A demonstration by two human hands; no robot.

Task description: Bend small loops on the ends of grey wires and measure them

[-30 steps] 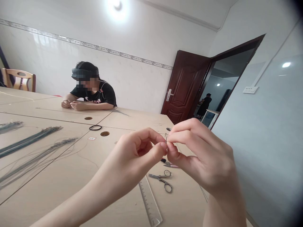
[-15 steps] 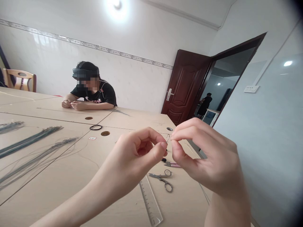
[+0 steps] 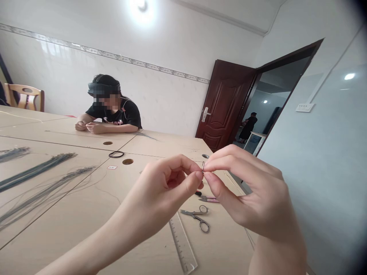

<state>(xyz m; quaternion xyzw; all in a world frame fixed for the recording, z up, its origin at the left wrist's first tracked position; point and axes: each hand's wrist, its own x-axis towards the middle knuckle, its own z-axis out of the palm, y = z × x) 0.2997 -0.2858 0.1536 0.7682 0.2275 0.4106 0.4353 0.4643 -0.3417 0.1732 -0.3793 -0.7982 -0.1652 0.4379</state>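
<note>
My left hand (image 3: 172,183) pinches a small loop of thin dark wire or cord (image 3: 203,165) between thumb and forefinger; which of the two it is cannot be made out. Thumb and fingertips of my right hand (image 3: 249,191) meet at the base of the same loop, touching the left fingertips. Both hands hover over the table (image 3: 137,244). Below them lie metal scissors (image 3: 197,217), pink-handled snips (image 3: 209,199) partly behind my right hand, and a clear ruler (image 3: 183,246) partly behind my left forearm.
Bundles of thin grey strands (image 3: 40,170) lie at the left. Farther back are a black ring (image 3: 116,154), a small label (image 3: 111,167) and round table holes (image 3: 127,162). A co-worker (image 3: 111,110) sits across the table; another person (image 3: 249,128) stands beyond the open door (image 3: 223,103).
My right hand has moved slightly left, and its fingertips now close at the loop beside my left fingertips. Before, a gap lay between its thumb and fingers. My left hand stays nearly still.
</note>
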